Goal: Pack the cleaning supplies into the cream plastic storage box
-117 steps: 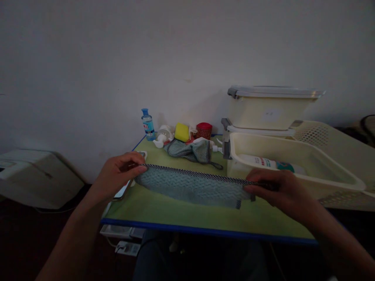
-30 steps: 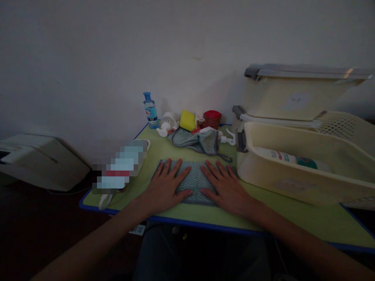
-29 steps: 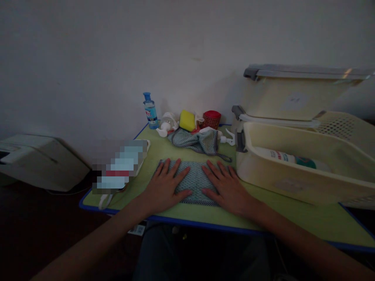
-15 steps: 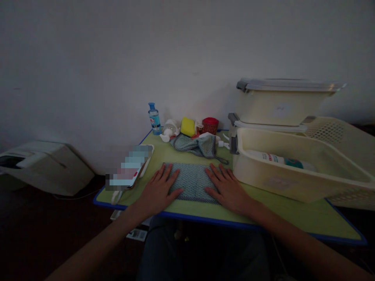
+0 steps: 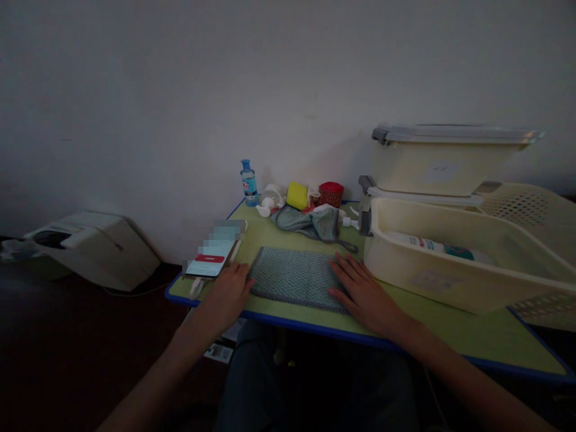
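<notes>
A grey-blue woven cloth (image 5: 294, 276) with a dark stitched border lies spread flat on the green table (image 5: 432, 330). My right hand (image 5: 366, 297) rests palm down on its right end, fingers stretched and spread. At the cloth's left edge is my left hand (image 5: 231, 291), with its fingers bent and the thumb a little apart; nothing shows in its grasp. Just beyond my left hand lies a phone (image 5: 211, 258) with a lit screen. A second, crumpled grey cloth (image 5: 310, 222) sits behind the flat one.
Along the back stand a blue bottle (image 5: 249, 185), a yellow sponge (image 5: 297, 195) and a red woven container (image 5: 330, 194). To the right, an open cream bin (image 5: 423, 279) holds a white bottle (image 5: 418, 242). A lidded box (image 5: 441, 171) is stacked behind it.
My left hand has moved off the flat cloth to its left edge, and its fingers are more bent. My right hand stays flat on the right end. The camera view has turned slightly left.
</notes>
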{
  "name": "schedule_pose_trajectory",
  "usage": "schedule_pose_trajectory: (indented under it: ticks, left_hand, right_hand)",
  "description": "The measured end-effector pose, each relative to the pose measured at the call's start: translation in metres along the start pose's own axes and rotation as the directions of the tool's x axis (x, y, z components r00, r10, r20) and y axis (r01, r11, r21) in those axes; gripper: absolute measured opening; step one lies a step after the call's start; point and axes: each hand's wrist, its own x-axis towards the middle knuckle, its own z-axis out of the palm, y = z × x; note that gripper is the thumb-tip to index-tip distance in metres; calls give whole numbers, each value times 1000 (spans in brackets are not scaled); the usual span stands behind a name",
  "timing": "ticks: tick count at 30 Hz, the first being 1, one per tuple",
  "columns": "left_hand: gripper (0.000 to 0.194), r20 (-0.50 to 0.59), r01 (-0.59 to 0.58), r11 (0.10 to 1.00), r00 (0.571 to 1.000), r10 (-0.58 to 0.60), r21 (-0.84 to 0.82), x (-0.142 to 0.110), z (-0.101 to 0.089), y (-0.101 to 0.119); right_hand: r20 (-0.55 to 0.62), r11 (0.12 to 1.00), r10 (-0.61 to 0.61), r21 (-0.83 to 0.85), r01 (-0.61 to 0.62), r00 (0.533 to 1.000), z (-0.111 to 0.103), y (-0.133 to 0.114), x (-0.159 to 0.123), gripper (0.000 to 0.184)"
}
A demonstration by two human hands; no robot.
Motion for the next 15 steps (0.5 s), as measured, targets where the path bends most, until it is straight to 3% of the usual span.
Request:
schedule_pose_trajectory:
  ticks: [7, 15]
  left_hand:
    - [27, 35, 122, 977, 991, -130, 174, 6, -4, 23]
    - [19, 88, 235, 970, 967, -239, 58, 9, -6, 31]
  right_hand:
    - [-14, 998, -65, 24, 66, 998, -9, 2, -17, 56]
    - [-2, 995, -61, 82, 61, 998, -10, 7, -39, 48]
